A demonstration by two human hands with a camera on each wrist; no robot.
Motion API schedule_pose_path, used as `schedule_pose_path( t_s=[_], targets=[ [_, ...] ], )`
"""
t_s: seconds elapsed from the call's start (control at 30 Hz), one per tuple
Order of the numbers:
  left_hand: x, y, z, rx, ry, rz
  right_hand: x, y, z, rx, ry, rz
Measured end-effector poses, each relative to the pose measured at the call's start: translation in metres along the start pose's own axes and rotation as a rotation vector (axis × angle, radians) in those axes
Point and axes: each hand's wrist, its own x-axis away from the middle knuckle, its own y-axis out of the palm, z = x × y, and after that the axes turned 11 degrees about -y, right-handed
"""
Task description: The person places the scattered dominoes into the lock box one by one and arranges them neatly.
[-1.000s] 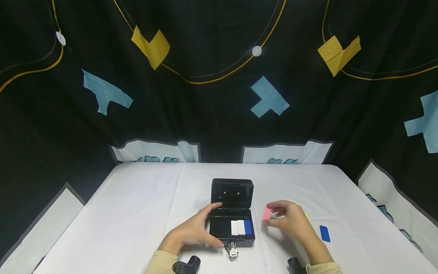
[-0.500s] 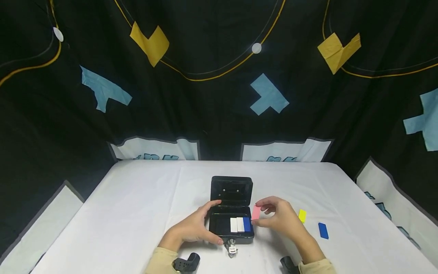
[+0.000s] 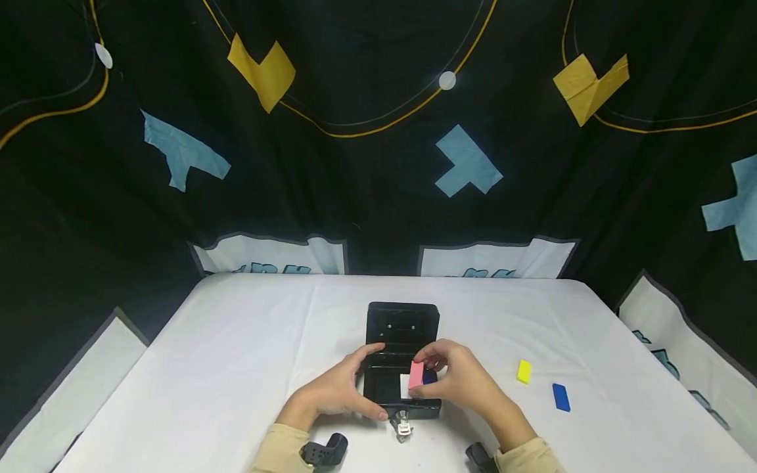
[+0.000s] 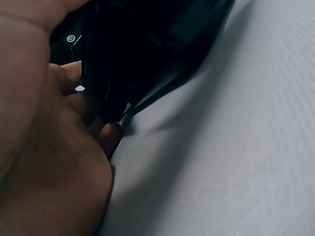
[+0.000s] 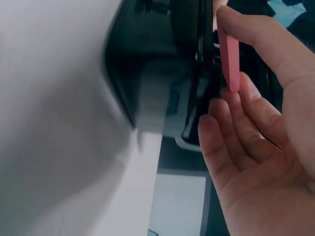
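Note:
A small black cash box (image 3: 378,389) stands on the white table with its lid (image 3: 403,323) raised. My left hand (image 3: 336,395) holds it by the left side, thumb at the front corner and index finger near the hinge. Over the box's right half, my right hand (image 3: 464,383) pinches a pink block (image 3: 416,375) between thumb and fingers. In the right wrist view the pink block (image 5: 232,61) is upright, thumb at one end and fingertips at the other. Below it in the box lie a white block (image 3: 405,386) and a blue block (image 3: 429,377), both partly covered by it.
A yellow block (image 3: 524,371) and another blue block (image 3: 561,397) lie on the white tabletop (image 3: 236,341) right of the box. Keys (image 3: 403,430) hang at the box's front. A dark curtain (image 3: 355,197) rises behind the table.
My right hand has carried the pink block leftward from beside the box to over its inside. The yellow block has come into full view. My left hand keeps its place on the box.

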Motion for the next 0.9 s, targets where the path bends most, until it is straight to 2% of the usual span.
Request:
schedule_pose_path(
  t_s=[0.3, 0.47, 0.73, 0.9],
  targets=[
    [0.002, -0.002, 0.001, -0.006, -0.006, -0.015, -0.014, 0.019, -0.006, 0.015, -0.066, -0.068],
    [0.003, -0.003, 0.001, -0.008, -0.012, -0.018, -0.022, 0.032, -0.009, 0.068, -0.089, -0.098],
    [0.002, -0.003, 0.0, -0.006, 0.014, -0.023, -0.028, 0.047, -0.018, 0.168, -0.141, -0.169],
    [0.001, -0.003, -0.002, -0.018, 0.019, -0.018, -0.029, 0.052, -0.019, 0.21, -0.129, -0.183]
  ],
)
